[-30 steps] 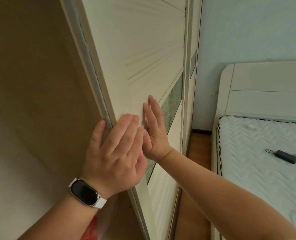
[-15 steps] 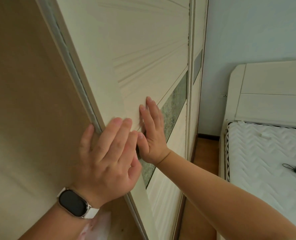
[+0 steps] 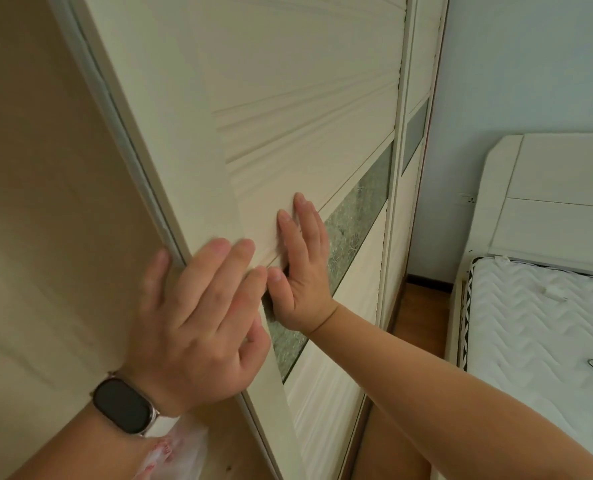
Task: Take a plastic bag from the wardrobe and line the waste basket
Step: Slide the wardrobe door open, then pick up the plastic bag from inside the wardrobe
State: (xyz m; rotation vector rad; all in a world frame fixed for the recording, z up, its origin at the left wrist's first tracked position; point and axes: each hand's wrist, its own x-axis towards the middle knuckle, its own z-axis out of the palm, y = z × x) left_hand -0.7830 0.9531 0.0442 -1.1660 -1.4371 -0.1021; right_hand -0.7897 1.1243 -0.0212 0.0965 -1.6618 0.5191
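Observation:
The cream sliding wardrobe door [image 3: 305,98] fills the middle of the view. My left hand [image 3: 198,320], with a watch on its wrist, grips the door's left edge, thumb behind the edge and fingers flat on the front. My right hand [image 3: 302,268] lies flat and open on the door panel just to the right, next to a mottled green glass strip. Inside the wardrobe [image 3: 45,237], below my left wrist, a white plastic bag [image 3: 173,452] with red print shows partly. No waste basket is in view.
A second wardrobe door [image 3: 416,81] stands behind the first, reaching the pale blue wall. A bed with a white quilted mattress [image 3: 537,323] and a white headboard [image 3: 558,202] is at the right. A narrow strip of wooden floor [image 3: 416,317] runs between them.
Both hands stay pressed on the door in the same grip. The view has turned slightly left, so the bed and the black item on it have shifted toward the right edge.

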